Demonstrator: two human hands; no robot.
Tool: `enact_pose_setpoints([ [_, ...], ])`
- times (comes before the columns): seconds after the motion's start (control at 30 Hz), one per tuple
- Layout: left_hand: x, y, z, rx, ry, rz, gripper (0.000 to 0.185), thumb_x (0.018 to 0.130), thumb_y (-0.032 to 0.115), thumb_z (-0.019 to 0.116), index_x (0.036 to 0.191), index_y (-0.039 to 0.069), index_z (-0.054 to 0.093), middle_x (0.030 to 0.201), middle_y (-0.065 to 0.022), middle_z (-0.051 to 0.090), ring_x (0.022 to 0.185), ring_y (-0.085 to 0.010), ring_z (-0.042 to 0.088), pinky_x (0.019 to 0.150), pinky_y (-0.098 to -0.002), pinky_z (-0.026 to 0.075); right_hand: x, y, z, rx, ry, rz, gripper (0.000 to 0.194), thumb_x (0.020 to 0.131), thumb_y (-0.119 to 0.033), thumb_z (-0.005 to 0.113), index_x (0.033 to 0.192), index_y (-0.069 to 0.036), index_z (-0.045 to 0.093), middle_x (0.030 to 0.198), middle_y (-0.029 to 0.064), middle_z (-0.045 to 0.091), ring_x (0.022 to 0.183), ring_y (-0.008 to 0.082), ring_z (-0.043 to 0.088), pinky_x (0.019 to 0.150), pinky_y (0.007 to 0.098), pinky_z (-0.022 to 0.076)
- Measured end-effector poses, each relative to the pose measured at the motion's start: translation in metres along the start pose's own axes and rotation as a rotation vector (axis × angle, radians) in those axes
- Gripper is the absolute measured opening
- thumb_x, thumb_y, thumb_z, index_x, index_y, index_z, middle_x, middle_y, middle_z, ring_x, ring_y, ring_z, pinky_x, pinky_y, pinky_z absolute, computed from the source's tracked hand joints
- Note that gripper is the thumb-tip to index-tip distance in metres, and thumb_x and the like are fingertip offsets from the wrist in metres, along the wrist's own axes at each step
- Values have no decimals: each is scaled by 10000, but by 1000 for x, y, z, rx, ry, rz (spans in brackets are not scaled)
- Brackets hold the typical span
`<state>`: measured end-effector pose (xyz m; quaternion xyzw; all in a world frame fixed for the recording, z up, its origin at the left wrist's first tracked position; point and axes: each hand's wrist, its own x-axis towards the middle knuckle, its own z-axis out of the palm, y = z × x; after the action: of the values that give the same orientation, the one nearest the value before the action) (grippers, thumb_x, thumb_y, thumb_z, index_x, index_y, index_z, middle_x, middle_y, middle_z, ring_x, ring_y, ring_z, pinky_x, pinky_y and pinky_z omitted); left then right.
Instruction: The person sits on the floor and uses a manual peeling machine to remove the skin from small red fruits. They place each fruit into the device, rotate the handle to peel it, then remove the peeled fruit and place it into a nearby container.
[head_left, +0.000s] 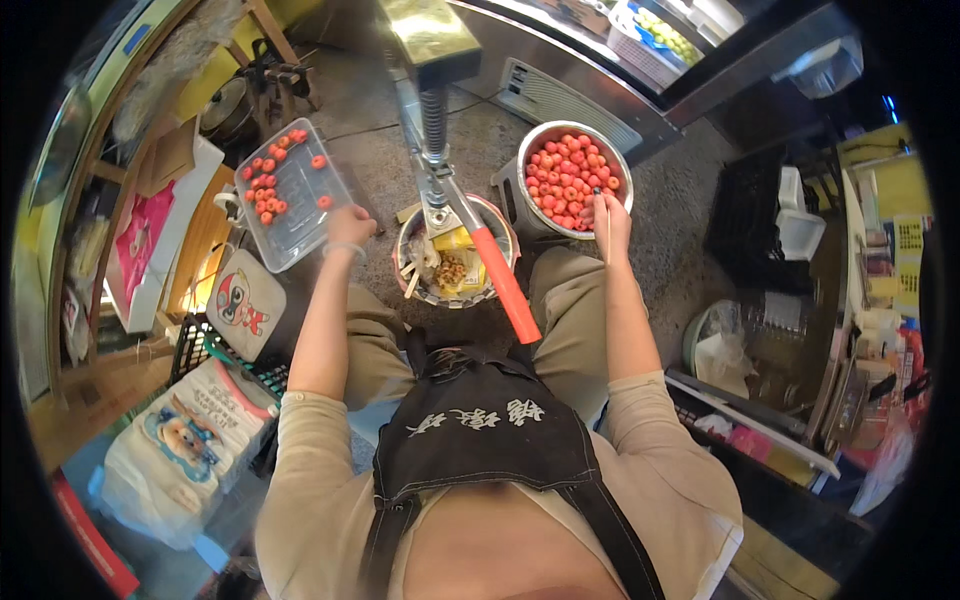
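My left hand (351, 226) is at the right edge of a clear plastic tray (300, 232), its fingers curled; whether it grips anything is hidden. Small red fruits (266, 199) lie mostly along the tray's left side. My right hand (609, 214) holds a thin wooden stick (609, 232) at the near right rim of a metal pot (628, 169), which is full of red fruits (562, 176). Between my hands stands a lever press with a red handle (506, 285), above a lined waste bin (514, 251) with scraps and sticks in it.
A stool seat with a cartoon figure (244, 304) and a printed plastic pack (180, 457) are at the left. Black crates with white containers (799, 232) stand at the right. A glass-fronted case (652, 45) is ahead. The press handle reaches back between my knees.
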<state>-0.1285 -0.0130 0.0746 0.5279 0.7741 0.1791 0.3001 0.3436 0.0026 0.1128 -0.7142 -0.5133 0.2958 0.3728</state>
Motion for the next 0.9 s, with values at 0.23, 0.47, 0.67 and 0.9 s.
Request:
enact_pose_setpoints([
  [0.23,-64,42,99,240,-259,338,28,628,96,659,650,99,678,786,-178,667,795,-336,652,743,-408,516,48,18,-7,-394,39,65,266,834,-325,636,921,-79,681,857,143,688,829,300,663,768,389,511],
  [0.47,-64,46,121,192,-630,629,360,719,138,670,1069,97,594,963,-193,656,918,-372,628,796,-429,503,73,68,44,-441,-273,-95,324,779,-169,712,1073,-56,637,991,139,685,914,269,662,820,354,509],
  [0.67,-53,64,122,78,-817,488,380,832,65,541,1203,-18,545,1084,-136,646,946,-237,638,792,-313,509,68,54,73,-707,-481,-162,463,761,-296,702,1158,-101,566,1057,163,634,1001,328,601,857,438,482],
  [0.9,-54,98,88,-844,-944,-160,343,979,215,449,1262,27,500,1201,-104,611,1083,-197,606,882,-293,498,64,41,86,-816,-496,-109,652,750,-298,669,1318,-100,418,1276,194,467,1125,366,519,917,457,463],
])
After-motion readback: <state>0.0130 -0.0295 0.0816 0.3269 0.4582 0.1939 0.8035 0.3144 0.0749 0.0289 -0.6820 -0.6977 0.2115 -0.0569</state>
